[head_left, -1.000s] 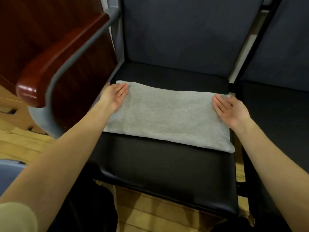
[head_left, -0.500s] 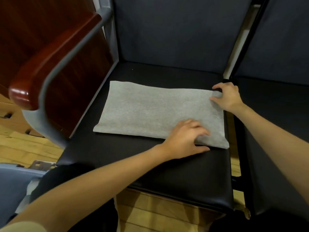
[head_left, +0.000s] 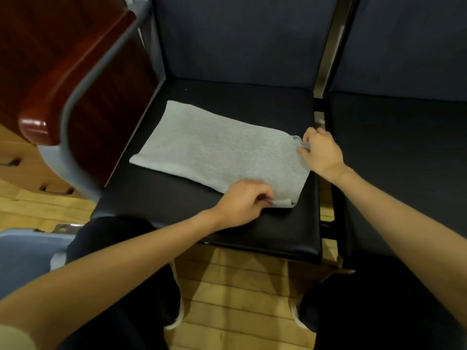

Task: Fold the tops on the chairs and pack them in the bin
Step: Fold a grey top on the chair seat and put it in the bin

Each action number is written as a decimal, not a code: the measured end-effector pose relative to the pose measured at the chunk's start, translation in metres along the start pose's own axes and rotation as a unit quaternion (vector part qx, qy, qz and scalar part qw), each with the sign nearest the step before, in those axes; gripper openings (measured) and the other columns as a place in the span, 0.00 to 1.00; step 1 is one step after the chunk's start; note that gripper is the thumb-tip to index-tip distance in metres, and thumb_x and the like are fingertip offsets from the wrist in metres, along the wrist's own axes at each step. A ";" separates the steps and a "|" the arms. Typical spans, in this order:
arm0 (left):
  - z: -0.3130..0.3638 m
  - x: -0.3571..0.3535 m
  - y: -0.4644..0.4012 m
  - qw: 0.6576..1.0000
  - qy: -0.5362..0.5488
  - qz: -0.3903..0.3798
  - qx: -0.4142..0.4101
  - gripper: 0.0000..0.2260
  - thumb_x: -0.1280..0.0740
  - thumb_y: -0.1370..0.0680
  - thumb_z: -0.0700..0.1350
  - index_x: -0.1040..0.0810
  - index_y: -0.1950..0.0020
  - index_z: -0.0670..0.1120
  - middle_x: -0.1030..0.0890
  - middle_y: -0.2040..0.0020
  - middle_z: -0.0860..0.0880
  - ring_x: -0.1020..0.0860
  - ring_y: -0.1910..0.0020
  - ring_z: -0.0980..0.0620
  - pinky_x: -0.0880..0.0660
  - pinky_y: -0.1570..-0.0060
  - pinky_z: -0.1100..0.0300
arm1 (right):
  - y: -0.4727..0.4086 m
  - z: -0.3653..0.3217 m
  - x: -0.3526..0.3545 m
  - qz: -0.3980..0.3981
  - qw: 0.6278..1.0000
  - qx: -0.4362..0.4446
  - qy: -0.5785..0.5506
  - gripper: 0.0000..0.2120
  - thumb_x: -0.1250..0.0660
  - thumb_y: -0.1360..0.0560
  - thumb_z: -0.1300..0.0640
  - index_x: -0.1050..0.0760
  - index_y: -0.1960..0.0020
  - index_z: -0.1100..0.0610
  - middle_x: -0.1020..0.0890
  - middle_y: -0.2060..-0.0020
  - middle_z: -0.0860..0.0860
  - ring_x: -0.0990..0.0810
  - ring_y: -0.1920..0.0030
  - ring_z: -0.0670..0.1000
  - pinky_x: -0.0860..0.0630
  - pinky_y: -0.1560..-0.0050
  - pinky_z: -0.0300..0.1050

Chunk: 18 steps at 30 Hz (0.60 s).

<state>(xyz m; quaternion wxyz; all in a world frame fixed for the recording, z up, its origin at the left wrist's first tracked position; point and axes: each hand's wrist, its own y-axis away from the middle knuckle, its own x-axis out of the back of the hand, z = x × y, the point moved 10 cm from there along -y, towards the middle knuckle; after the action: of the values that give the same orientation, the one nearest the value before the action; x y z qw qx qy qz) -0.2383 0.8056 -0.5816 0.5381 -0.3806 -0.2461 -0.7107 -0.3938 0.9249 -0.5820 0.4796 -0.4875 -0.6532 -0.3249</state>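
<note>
left hand (head_left: 242,202) pinches the grey top (head_left: 217,152)'s near right corner; right hand (head_left: 321,154) pinches its far right corner; bare black seat (head_left: 177,198) lies nearer.

No writing, label, brand, number or sign can be read anywhere in this view.

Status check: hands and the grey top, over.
Left hand pinches grey top at near right corner. Right hand pinches far right corner. Top lies flat on black chair seat. Nothing blocking.
</note>
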 end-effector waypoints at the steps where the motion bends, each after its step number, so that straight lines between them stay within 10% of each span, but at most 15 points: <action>1: -0.003 -0.001 0.011 0.999 0.003 -0.029 0.022 0.02 0.30 0.24 0.42 0.19 0.53 0.45 0.19 0.57 0.52 0.24 0.58 0.53 0.32 0.58 0.63 | 0.017 -0.004 0.003 0.003 1.000 0.006 -0.005 0.08 0.34 0.24 0.60 0.29 0.48 0.62 0.24 0.51 0.60 0.24 0.49 0.61 0.25 0.57 0.53; 8: -0.002 0.003 0.097 0.971 0.168 -0.115 0.126 0.05 0.29 0.25 0.37 0.21 0.57 0.47 0.19 0.59 0.52 0.20 0.57 0.57 0.25 0.55 0.67 | 0.120 0.015 0.010 -0.045 0.961 -0.151 -0.227 0.06 0.34 0.29 0.64 0.28 0.52 0.59 0.25 0.60 0.52 0.26 0.59 0.52 0.29 0.65 0.46; 18: -0.010 0.022 0.177 0.886 0.378 0.102 0.248 0.01 0.30 0.25 0.35 0.20 0.57 0.39 0.18 0.57 0.44 0.20 0.56 0.52 0.23 0.53 0.64 | 0.162 -0.006 0.035 -0.023 0.869 -0.234 -0.435 0.08 0.34 0.24 0.61 0.18 0.48 0.55 0.20 0.57 0.52 0.24 0.68 0.45 0.25 0.68 0.34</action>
<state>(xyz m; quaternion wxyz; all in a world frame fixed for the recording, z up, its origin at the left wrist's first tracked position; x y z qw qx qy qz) -0.0757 0.7320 -0.5802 0.7365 0.0394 -0.1522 -0.6579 -0.2404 0.9821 -0.5539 0.0113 -0.6621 -0.7119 -0.2340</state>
